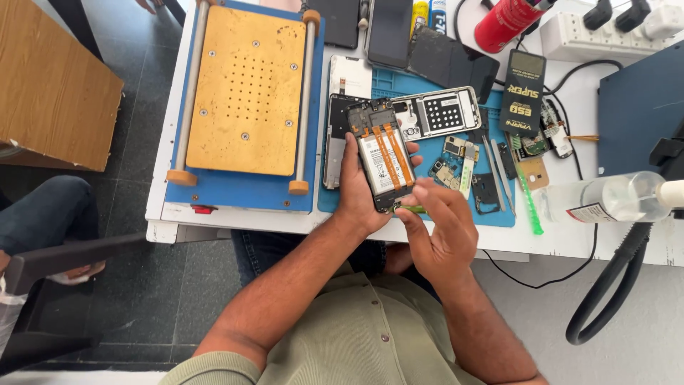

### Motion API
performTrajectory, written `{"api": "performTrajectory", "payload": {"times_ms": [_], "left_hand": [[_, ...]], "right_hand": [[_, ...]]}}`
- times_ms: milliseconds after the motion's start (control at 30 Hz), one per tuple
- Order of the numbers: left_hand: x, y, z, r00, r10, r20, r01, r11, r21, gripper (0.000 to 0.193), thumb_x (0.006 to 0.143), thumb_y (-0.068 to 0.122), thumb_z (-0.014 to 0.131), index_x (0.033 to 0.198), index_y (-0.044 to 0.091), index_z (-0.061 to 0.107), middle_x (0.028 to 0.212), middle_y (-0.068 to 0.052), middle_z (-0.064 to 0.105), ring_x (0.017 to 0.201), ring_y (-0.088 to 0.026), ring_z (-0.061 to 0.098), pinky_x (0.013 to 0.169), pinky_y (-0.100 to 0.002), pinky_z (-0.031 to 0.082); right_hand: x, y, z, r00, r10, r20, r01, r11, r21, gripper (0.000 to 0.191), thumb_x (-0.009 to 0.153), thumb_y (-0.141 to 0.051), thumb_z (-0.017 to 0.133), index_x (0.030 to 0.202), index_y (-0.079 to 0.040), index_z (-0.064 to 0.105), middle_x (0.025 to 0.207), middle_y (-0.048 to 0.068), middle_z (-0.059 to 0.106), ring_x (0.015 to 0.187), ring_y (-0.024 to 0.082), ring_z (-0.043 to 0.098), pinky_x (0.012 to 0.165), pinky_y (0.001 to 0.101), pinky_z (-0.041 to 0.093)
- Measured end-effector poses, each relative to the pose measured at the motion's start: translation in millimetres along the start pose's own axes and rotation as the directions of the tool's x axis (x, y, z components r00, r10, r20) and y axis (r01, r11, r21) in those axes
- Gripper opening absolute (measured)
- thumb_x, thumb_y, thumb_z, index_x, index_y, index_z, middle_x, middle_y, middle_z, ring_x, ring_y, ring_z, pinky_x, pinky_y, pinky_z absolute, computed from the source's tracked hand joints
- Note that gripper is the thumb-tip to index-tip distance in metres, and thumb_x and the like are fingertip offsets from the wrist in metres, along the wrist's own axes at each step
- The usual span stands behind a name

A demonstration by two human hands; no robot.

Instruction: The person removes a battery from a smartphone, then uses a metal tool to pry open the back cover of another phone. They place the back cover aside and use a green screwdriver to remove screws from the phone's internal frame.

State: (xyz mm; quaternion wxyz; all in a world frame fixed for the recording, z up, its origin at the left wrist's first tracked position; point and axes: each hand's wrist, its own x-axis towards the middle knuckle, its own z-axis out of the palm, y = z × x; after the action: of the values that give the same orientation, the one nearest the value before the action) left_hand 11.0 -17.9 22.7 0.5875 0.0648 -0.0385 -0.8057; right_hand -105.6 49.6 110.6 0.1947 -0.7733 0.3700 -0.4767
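Toward the left edge of the white workbench (165,227), a blue screen-separator machine (246,107) with a perforated orange plate is seen; nothing lies on it. Just to its right, on the blue repair mat (499,214), a bare phone frame (333,142) is laid flat.

An opened smartphone (383,153) is held above the bench's front edge, over the mat. Its back cover is already off: the battery, 2 orange flex cables and the top board are exposed. The left hand (356,192) is wrapped around the phone's left side and underside, fingers closed on it. The right hand (438,228) is pinched narrowly on a small green pry tool (407,208), whose tip is set at the phone's bottom edge. The battery and boards are judged to be still in place, so removal of the inner parts appears left to do.

To the right, a white mid-frame (445,112), small loose boards and covers (459,167), tweezers (499,171) and a green spudger (531,207) are spread on the mat. Near the right edge, a clear bottle (605,199) is lying on its side.
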Motion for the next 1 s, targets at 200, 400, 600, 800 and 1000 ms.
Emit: {"api": "performTrajectory", "payload": {"times_ms": [200,400,600,800,1000], "left_hand": [[1.3,-1.4,-1.8,1.0,-0.004,-0.005,0.004,1.0,-0.013,0.081,0.103,0.076,0.03,0.151,0.012,0.042,0.125,-0.018,0.06,0.118,-0.029,0.06,0.096,-0.053,0.058],[2.2,-0.7,-2.0,1.0,-0.001,0.003,0.001,1.0,0.003,0.084,0.104,0.077,0.029,0.154,0.011,0.042,0.126,-0.019,0.061,0.119,-0.03,0.061,0.099,-0.051,0.057],[2.9,-0.4,0.5,0.999,-0.035,-0.02,0.035,0.999,-0.009,0.08,0.101,0.076,0.025,0.148,0.014,0.042,0.122,-0.016,0.061,0.115,-0.027,0.06,0.094,-0.054,0.058],[1.2,0.5,3.1,1.0,-0.021,-0.015,0.021,1.0,-0.01,0.081,0.102,0.076,0.028,0.15,0.012,0.042,0.123,-0.017,0.061,0.116,-0.028,0.061,0.097,-0.051,0.058],[1.8,0.2,1.7,1.0,-0.003,0.003,0.003,1.0,-0.013,0.082,0.104,0.075,0.029,0.154,0.011,0.041,0.124,-0.018,0.061,0.118,-0.028,0.061,0.097,-0.046,0.059]], "right_hand": [[2.6,-1.7,-3.1,1.0,-0.022,0.013,0.023,0.999,-0.033,0.043,0.099,0.0,0.065,0.14,-0.003,0.05,0.115,0.012,0.07,0.113,0.025,0.068,0.107,0.0413,0.056],[-0.5,-0.9,-2.4,0.991,0.129,0.027,-0.132,0.982,0.138,0.045,0.101,0.003,0.058,0.144,-0.005,0.044,0.12,0.014,0.069,0.112,0.021,0.07,0.099,0.0376,0.059],[-3.3,4.7,-1.8,0.998,-0.026,0.059,0.022,0.998,0.059,0.056,0.105,0.005,0.063,0.155,-0.009,0.044,0.123,0.011,0.069,0.113,0.022,0.071,0.114,0.0452,0.054],[-8.6,8.8,-1.5,0.999,0.021,0.027,-0.022,0.999,0.024,0.056,0.102,0.006,0.067,0.152,-0.011,0.049,0.122,0.014,0.064,0.11,0.024,0.068,0.115,0.0426,0.05],[-9.7,12.0,-0.6,0.996,0.087,0.003,-0.087,0.993,0.083,0.053,0.106,0.002,0.065,0.154,-0.01,0.046,0.124,0.014,0.066,0.11,0.021,0.069,0.099,0.0314,0.057]]}}
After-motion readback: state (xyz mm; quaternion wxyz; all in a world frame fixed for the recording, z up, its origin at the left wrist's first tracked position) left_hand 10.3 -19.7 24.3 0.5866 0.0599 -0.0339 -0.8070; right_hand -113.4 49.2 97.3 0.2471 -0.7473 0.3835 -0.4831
